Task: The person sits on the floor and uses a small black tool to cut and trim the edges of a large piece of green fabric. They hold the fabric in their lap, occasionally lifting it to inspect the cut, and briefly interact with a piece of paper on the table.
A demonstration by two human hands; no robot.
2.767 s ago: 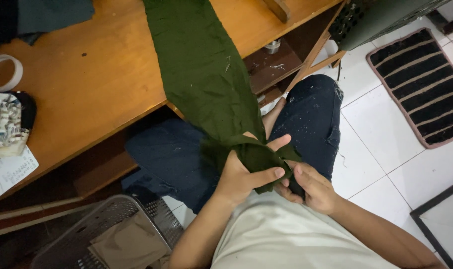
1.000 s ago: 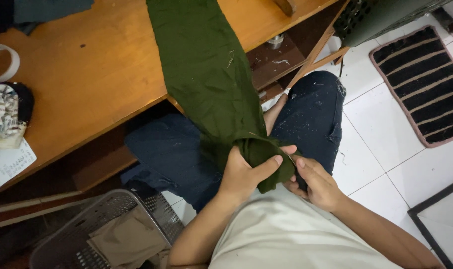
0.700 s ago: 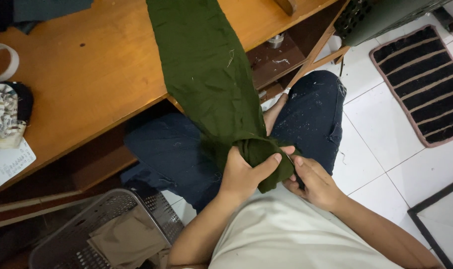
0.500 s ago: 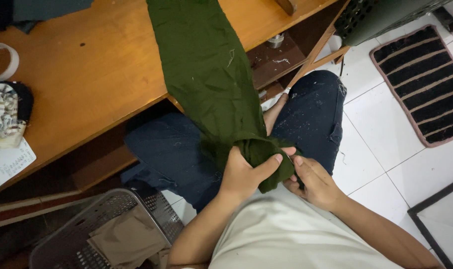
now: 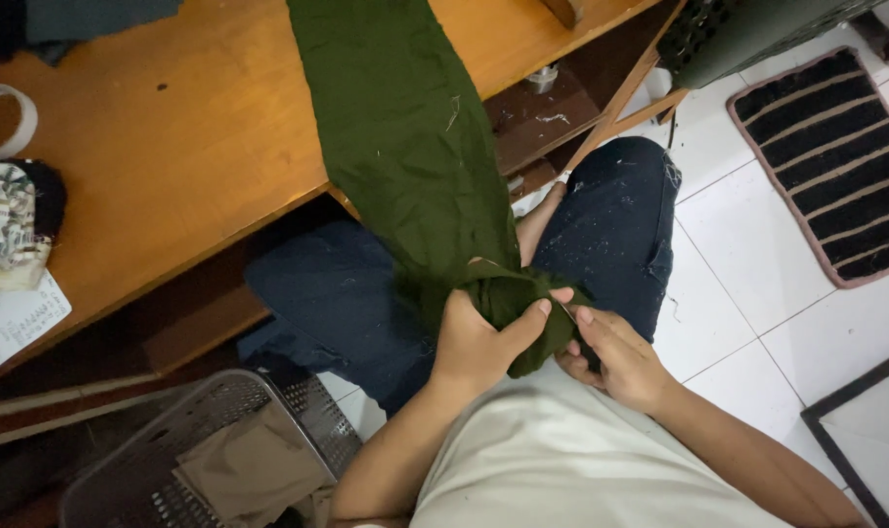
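Observation:
A long strip of dark green cloth (image 5: 405, 147) runs from the wooden table (image 5: 190, 166) down over its front edge to my lap. My left hand (image 5: 478, 337) grips the bunched lower end of the cloth, thumb across the fold. My right hand (image 5: 615, 357) pinches the same bunched end from the right side, fingers touching the fabric. Both hands sit close together above my dark blue trousers (image 5: 346, 303). The very end of the cloth is hidden inside my hands.
A grey mesh basket (image 5: 219, 455) with tan cloth stands at the lower left. A tape roll (image 5: 2, 117), a patterned bundle (image 5: 9, 225) and a paper sheet (image 5: 14, 318) lie at the table's left edge. A striped mat (image 5: 830, 156) lies on white tiles.
The bunched end of the cloth has been drawn tighter and slightly nearer my body. My hands keep their grip and have barely shifted.

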